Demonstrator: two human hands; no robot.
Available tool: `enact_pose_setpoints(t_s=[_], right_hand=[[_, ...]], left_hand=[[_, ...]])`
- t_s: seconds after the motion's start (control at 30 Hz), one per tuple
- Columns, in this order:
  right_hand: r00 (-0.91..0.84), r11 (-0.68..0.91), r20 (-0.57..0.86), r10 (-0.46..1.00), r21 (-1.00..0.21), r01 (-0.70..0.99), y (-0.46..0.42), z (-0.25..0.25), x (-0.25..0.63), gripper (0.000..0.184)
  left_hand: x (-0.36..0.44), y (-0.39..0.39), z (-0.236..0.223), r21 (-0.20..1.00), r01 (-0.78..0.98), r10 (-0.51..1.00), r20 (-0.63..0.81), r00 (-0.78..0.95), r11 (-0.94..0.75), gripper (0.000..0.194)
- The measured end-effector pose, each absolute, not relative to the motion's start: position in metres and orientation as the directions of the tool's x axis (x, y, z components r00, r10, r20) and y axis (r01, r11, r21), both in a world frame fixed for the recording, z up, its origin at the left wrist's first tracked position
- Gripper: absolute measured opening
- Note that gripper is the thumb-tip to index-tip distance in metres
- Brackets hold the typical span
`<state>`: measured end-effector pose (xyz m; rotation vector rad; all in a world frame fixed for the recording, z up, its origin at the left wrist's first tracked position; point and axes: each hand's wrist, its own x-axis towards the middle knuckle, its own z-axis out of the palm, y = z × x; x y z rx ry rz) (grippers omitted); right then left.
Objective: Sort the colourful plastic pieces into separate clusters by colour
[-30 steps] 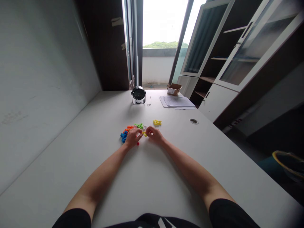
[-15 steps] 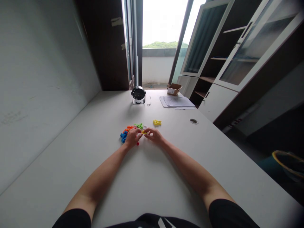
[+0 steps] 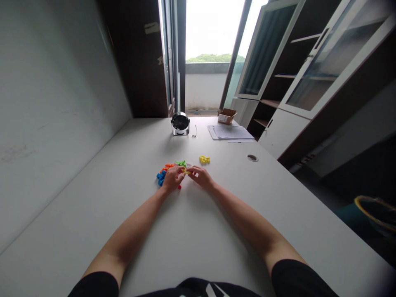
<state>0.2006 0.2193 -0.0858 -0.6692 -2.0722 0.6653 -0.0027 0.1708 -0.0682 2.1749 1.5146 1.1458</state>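
In the last moment the two hands have drawn closer together over the middle of the tabletop (image 3: 198,231), and the gap between them has almost closed. The left hand (image 3: 172,180) and the right hand (image 3: 201,177) now meet at a small yellow plastic piece (image 3: 186,171), with the fingers (image 3: 193,170) of both hands curled in and gripping it from either side, though they hide most of its shape. Just beyond the left hand lies a loose heap of blue plastic pieces (image 3: 161,177) and orange plastic pieces (image 3: 167,166). A green plastic piece (image 3: 181,163) sits just past the fingertips, and a small red plastic piece (image 3: 180,187) lies just below the left hand. A separate yellow plastic cluster (image 3: 204,159) stands apart, beyond the right hand. Farther along the tabletop are a round desk fan (image 3: 180,123), a stack of papers (image 3: 230,132) and a small cardboard box (image 3: 227,116).
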Motion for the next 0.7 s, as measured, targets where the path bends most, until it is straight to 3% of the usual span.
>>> enact_pose_setpoints(t_s=[0.27,0.47,0.6,0.7], right_hand=[[-0.511,0.772,0.58,0.634,-0.504,0.386,0.214,-0.079,0.202,0.015],[-0.488,0.756,0.578,0.654,-0.49,0.434,0.218,-0.076,0.204,0.017],[-0.303,0.688,0.643,0.703,-0.508,0.519,0.237,-0.075,0.219,0.017],[-0.084,0.551,0.645,0.759,-0.568,0.611,0.257,-0.078,0.236,0.018]], left_hand=[[-0.002,0.171,-0.069,0.581,0.711,0.88,0.461,0.115,-0.397,0.021],[-0.001,0.17,-0.067,0.613,0.694,0.882,0.467,0.065,-0.376,0.023],[-0.002,0.171,-0.067,0.627,0.677,0.884,0.461,0.076,-0.386,0.024],[-0.002,0.172,-0.069,0.622,0.675,0.884,0.458,0.096,-0.396,0.023]])
